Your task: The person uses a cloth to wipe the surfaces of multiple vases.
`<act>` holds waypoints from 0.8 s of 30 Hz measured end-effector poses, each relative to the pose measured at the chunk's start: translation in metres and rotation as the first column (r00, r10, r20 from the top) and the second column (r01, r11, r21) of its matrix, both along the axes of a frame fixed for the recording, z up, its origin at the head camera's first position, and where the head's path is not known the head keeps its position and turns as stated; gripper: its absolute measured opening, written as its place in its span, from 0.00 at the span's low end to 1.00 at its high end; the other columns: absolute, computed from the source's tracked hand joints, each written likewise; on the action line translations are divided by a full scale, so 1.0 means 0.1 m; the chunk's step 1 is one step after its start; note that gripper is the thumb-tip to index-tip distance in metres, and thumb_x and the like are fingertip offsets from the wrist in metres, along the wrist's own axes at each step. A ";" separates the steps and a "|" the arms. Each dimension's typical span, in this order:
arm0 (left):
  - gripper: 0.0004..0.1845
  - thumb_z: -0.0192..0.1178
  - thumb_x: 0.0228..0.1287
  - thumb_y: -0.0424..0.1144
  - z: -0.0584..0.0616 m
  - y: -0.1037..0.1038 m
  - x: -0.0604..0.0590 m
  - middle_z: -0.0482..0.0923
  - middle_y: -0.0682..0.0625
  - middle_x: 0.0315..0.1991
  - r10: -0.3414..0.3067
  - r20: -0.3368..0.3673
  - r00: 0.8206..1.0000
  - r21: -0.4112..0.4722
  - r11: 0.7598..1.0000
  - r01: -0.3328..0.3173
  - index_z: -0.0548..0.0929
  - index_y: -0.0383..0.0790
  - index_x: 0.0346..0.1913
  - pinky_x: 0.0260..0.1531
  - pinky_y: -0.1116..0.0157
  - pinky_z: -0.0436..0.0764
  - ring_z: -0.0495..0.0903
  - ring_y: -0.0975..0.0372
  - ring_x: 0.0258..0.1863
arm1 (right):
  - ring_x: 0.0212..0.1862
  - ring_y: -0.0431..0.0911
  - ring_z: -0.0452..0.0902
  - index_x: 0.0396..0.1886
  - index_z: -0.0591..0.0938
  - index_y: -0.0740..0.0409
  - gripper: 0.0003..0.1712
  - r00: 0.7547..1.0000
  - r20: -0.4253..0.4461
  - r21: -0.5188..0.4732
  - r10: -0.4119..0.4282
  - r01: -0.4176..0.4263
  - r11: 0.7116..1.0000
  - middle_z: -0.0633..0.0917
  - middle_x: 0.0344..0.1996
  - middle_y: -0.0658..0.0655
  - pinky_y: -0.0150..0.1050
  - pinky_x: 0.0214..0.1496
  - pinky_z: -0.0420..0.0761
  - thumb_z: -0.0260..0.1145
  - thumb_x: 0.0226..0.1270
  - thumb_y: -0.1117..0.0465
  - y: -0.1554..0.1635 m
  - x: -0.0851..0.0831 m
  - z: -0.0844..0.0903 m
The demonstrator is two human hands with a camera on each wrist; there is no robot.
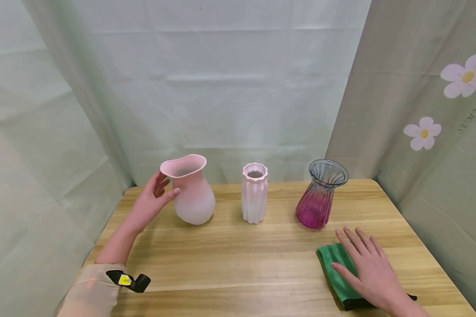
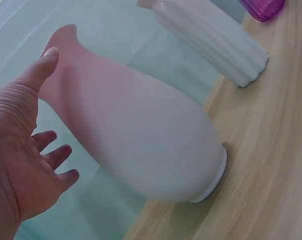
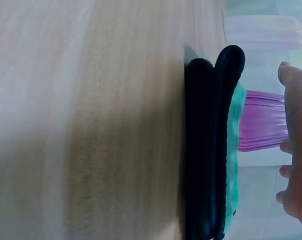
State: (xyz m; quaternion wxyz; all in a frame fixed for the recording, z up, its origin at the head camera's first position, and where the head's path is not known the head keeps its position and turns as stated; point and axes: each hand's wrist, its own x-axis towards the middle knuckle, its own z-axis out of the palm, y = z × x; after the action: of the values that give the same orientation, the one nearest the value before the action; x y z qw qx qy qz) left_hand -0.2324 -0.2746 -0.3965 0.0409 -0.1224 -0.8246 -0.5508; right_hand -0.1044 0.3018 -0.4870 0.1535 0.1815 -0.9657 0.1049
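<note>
Pink-to-white matte ceramic vase with a flared lip (image 1: 192, 191) stands upright at the far left of the wooden worktop (image 1: 230, 264); my left hand (image 1: 152, 202) cups its left side with fingers spread and relaxed, the thumb touching its neck. My right hand (image 1: 366, 264) lies flat, fingers straight, on a folded green cloth (image 1: 333, 264) at the near right. A ribbed pale pink vase (image 1: 254, 193) stands mid-worktop, a fluted purple glass vase (image 1: 320, 196) to its right.
</note>
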 end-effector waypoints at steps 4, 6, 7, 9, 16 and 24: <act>0.45 0.65 0.72 0.47 0.01 0.03 -0.10 0.53 0.44 0.80 -0.014 0.024 1.000 0.039 0.999 0.013 0.49 0.47 0.83 0.71 0.41 0.61 0.55 0.45 0.77 | 0.75 0.64 0.56 0.81 0.63 0.45 0.47 0.999 -0.030 -0.004 0.017 -0.017 1.000 0.68 0.74 0.62 0.56 0.80 0.39 0.69 0.67 0.38 0.00 0.03 -0.01; 0.44 0.66 0.72 0.46 0.01 0.06 -0.15 0.55 0.44 0.79 -0.026 0.028 0.999 0.053 0.998 0.025 0.52 0.47 0.82 0.71 0.43 0.63 0.56 0.46 0.77 | 0.74 0.64 0.57 0.80 0.64 0.46 0.47 0.999 -0.041 0.002 0.023 -0.023 1.000 0.69 0.73 0.62 0.53 0.81 0.38 0.70 0.67 0.39 0.01 0.04 -0.02; 0.43 0.66 0.72 0.46 0.01 0.07 -0.17 0.56 0.44 0.78 -0.033 0.029 0.999 0.056 0.998 0.031 0.53 0.46 0.81 0.71 0.44 0.63 0.57 0.47 0.76 | 0.74 0.64 0.58 0.80 0.65 0.46 0.46 0.999 -0.044 0.008 0.025 -0.025 1.000 0.70 0.73 0.62 0.53 0.81 0.38 0.70 0.67 0.39 0.02 0.05 -0.02; 0.42 0.66 0.72 0.45 0.01 0.11 -0.20 0.59 0.44 0.76 -0.043 0.033 0.999 0.063 0.997 0.041 0.55 0.46 0.80 0.71 0.46 0.64 0.59 0.48 0.75 | 0.73 0.64 0.59 0.79 0.67 0.47 0.46 0.999 -0.045 0.015 0.030 -0.029 0.999 0.71 0.72 0.62 0.52 0.81 0.37 0.71 0.66 0.39 0.03 0.08 -0.04; 0.38 0.67 0.71 0.41 0.00 0.20 -0.24 0.65 0.44 0.71 -0.059 0.022 0.998 0.106 0.993 0.056 0.58 0.43 0.76 0.63 0.66 0.71 0.66 0.54 0.68 | 0.73 0.63 0.59 0.78 0.69 0.48 0.46 0.999 -0.030 0.046 0.035 -0.033 0.998 0.71 0.72 0.61 0.55 0.80 0.37 0.70 0.66 0.36 0.08 0.20 -0.11; 0.36 0.67 0.71 0.38 -0.02 0.21 -0.29 0.67 0.42 0.68 -0.061 -0.006 0.998 0.129 0.990 0.061 0.59 0.40 0.74 0.56 0.72 0.74 0.69 0.57 0.63 | 0.73 0.62 0.59 0.78 0.69 0.47 0.47 1.000 0.012 0.073 0.003 -0.004 0.997 0.72 0.72 0.58 0.47 0.79 0.26 0.68 0.65 0.33 0.16 0.34 -0.16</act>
State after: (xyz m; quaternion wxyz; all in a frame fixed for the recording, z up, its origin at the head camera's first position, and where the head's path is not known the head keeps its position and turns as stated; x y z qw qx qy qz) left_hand -0.2616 -0.2537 -0.3985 0.0324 -0.1452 -0.7829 -0.6040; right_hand -0.0705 0.3175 -0.5034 0.1409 0.1881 -0.9694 0.0708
